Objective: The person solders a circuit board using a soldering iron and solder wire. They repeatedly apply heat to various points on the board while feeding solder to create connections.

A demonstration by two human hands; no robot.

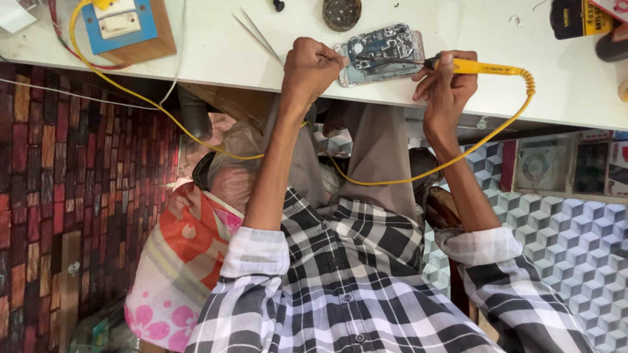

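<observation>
My right hand (445,82) grips the yellow soldering iron (481,66) like a pen, its tip resting on the opened phone (381,52). My left hand (313,64) is curled shut at the phone's near-left edge, pinning it to the white table (216,46); whether it pinches anything, I cannot tell. To do this well, I judge I should keep the tip light and steady, brace my wrist on the table edge, and keep the yellow cord (392,178) slack below. The phone lies flat between both hands, touching each. Tweezers (258,34) lie just left of my left hand.
</observation>
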